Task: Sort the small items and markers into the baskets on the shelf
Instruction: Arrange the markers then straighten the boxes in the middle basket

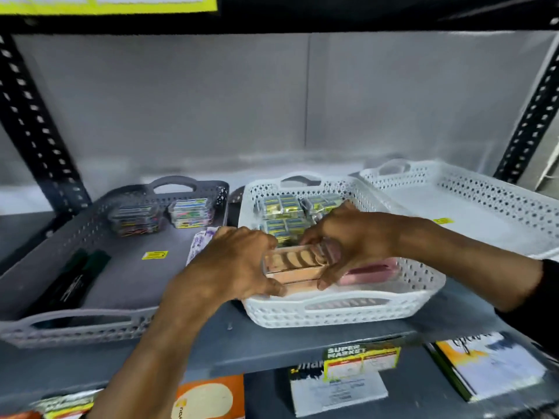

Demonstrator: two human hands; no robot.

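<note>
A stack of clear, rose-gold boxes (295, 269) sits in the front of the middle white basket (338, 311). My left hand (239, 261) grips the stack's left end and my right hand (348, 237) grips its right end. Behind them in the same basket lie several small yellow-green packs (286, 205), and a pink item (372, 272) lies to the right of the stack. The grey basket (75, 325) on the left holds two clear boxes of coloured small items (189, 213) and dark markers (75, 279).
A second white basket (484, 189) stands at the right, with only a yellow label inside. Black perforated shelf posts (36, 131) rise at both sides. Below the shelf edge hang a price tag (361, 358), notebooks and packets.
</note>
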